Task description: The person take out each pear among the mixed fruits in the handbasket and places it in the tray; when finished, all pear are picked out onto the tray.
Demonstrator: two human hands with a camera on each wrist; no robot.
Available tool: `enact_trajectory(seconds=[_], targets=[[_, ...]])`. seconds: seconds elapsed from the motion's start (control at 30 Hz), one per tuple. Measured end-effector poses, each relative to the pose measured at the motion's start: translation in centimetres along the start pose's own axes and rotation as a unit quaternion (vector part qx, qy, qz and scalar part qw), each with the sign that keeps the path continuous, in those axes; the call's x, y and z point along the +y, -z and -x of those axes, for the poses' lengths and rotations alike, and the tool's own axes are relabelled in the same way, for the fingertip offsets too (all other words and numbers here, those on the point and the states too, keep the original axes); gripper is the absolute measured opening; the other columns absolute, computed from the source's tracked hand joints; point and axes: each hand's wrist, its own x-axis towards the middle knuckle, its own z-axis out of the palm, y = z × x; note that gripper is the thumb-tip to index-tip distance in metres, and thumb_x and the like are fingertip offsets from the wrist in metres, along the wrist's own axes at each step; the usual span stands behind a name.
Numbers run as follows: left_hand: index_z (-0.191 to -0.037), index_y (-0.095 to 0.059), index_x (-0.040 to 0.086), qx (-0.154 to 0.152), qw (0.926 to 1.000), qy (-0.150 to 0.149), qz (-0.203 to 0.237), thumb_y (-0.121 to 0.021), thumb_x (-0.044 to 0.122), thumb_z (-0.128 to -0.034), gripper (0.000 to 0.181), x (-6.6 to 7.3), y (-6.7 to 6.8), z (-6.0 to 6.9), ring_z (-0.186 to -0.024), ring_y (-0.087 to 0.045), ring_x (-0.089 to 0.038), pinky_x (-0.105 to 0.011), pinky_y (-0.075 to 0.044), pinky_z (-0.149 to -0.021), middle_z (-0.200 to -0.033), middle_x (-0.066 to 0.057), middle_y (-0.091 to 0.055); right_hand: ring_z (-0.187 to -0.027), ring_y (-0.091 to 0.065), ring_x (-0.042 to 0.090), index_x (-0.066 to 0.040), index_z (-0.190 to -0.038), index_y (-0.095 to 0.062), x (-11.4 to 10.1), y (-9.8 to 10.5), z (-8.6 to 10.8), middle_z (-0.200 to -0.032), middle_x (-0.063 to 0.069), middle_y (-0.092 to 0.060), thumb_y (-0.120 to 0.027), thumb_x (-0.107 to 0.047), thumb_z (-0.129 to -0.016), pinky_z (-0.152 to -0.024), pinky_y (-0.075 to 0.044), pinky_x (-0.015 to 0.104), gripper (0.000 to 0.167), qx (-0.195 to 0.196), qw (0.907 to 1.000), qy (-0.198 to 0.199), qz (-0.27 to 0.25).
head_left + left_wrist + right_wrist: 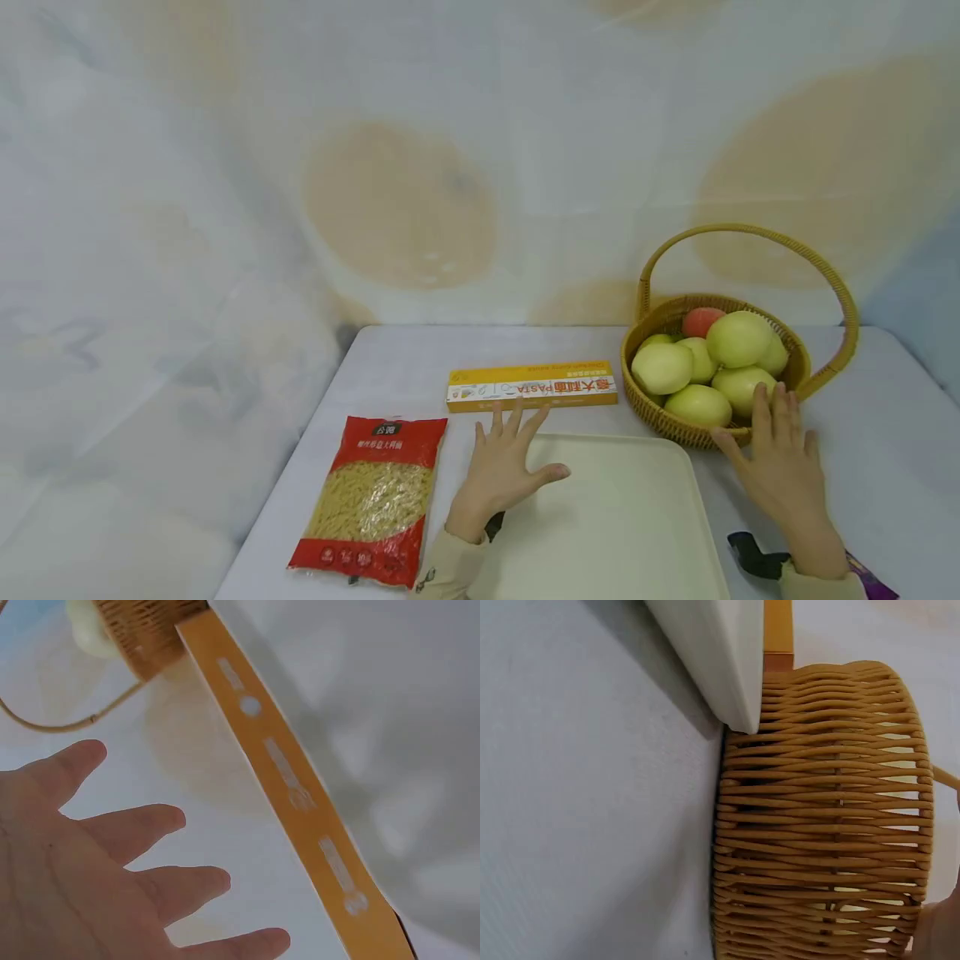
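My left hand [501, 467] hovers over the left part of a cream tray [615, 517], fingers spread and holding nothing. Just beyond its fingertips lies a yellow pasta box [532, 387], whose orange side [292, 780] shows in the left wrist view. To its left is a red bag of spiral pasta [375, 500]. My right hand [783, 467], fingers extended, is in front of a wicker basket [720, 437] of green fruit [738, 339] and one red fruit [702, 322]. In the right wrist view the basket's woven wall [825, 817] fills the middle; whether the hand touches it, I cannot tell.
The basket's tall arched handle [750, 229] rises at the back right. A purple packet [870, 577] is partly hidden by the right wrist. A patterned cloth [480, 167] hangs behind the white table [270, 533].
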Motion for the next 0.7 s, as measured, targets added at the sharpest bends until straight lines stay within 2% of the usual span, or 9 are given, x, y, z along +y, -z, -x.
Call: enact_trajectory(seconds=[0.1,0.17,0.27,0.37,0.43,0.53,0.63,0.7], targets=[[-0.154,-0.022,0.034,-0.02,0.9995,-0.021,0.014,-0.021,0.089,-0.0774,0.095,1.3,-0.1,-1.4,-0.146,-0.014,-0.049,-0.073,-0.02,-0.108,-0.161,-0.015,-0.022,-0.146,0.014,0.044,0.003,-0.153,0.006,0.1,-0.3,-0.1,-0.157,0.029,0.013,-0.038,-0.049,-0.102,-0.106,-0.006,0.076,0.085,0.014,0.9998,-0.001,-0.013],[-0.155,-0.021,0.032,-0.033,0.9986,-0.036,0.022,-0.031,0.083,-0.0826,0.089,2.3,-0.2,-2.5,-0.146,-0.015,-0.047,-0.071,-0.022,-0.109,-0.161,-0.015,-0.022,-0.147,0.011,0.045,0.004,-0.152,0.005,0.3,-0.5,-0.1,-0.157,0.03,0.01,-0.039,-0.048,-0.102,-0.108,-0.007,0.074,0.085,0.027,0.9995,0.002,-0.017],[-0.155,-0.02,0.029,-0.046,0.9966,-0.055,0.041,-0.047,0.069,-0.0891,0.082,3.8,-0.6,-4.3,-0.147,-0.017,-0.042,-0.066,-0.024,-0.111,-0.161,-0.014,-0.022,-0.147,0.009,0.046,0.007,-0.151,0.005,0.6,-0.7,-0.2,-0.157,0.032,0.007,-0.042,-0.047,-0.101,-0.115,-0.003,0.066,0.087,0.045,0.9985,0.009,-0.028],[-0.156,-0.02,0.028,-0.041,0.9948,-0.067,0.064,-0.056,0.06,-0.0897,0.082,5.3,-1.1,-6.0,-0.147,-0.022,-0.037,-0.059,-0.028,-0.113,-0.161,-0.01,-0.024,-0.147,0.008,0.046,0.008,-0.151,0.006,0.8,-1.0,-0.4,-0.157,0.033,0.006,-0.044,-0.047,-0.101,-0.119,0.002,0.057,0.09,0.056,0.9972,0.012,-0.048],[-0.155,-0.021,0.026,-0.027,0.993,-0.081,0.082,-0.058,0.058,-0.0897,0.082,6.4,-1.3,-7.0,-0.147,-0.026,-0.033,-0.052,-0.032,-0.114,-0.16,-0.007,-0.027,-0.147,0.007,0.046,0.008,-0.151,0.007,0.9,-1.1,-0.5,-0.157,0.033,0.005,-0.046,-0.046,-0.1,-0.119,0.002,0.055,0.091,0.061,0.9963,0.012,-0.06],[-0.154,-0.025,0.023,0.009,0.9898,-0.107,0.094,-0.06,0.055,-0.0895,0.08,8.0,-1.6,-8.6,-0.146,-0.031,-0.027,-0.045,-0.036,-0.113,-0.158,-0.005,-0.031,-0.148,0.008,0.045,0.006,-0.151,0.007,1.0,-1.3,-0.6,-0.158,0.032,0.005,-0.046,-0.046,-0.1,-0.12,0.002,0.054,0.091,0.065,0.9956,0.009,-0.068],[-0.152,-0.03,0.022,0.054,0.9867,-0.125,0.089,-0.063,0.055,-0.0881,0.079,9.4,-1.9,-10.1,-0.142,-0.037,-0.022,-0.039,-0.041,-0.109,-0.155,-0.005,-0.036,-0.148,0.008,0.045,0.006,-0.151,0.007,1.0,-1.5,-0.6,-0.158,0.032,0.004,-0.047,-0.046,-0.1,-0.119,0.001,0.055,0.091,0.068,0.9952,0.008,-0.07],[-0.15,-0.033,0.025,0.08,0.9853,-0.126,0.083,-0.065,0.056,-0.0855,0.078,10.2,-2.2,-11.1,-0.139,-0.04,-0.021,-0.038,-0.045,-0.105,-0.153,-0.003,-0.039,-0.148,0.008,0.044,0.006,-0.152,0.007,1.0,-1.6,-0.6,-0.158,0.032,0.003,-0.047,-0.046,-0.1,-0.119,0.0,0.057,0.091,0.066,0.9953,0.004,-0.071]])
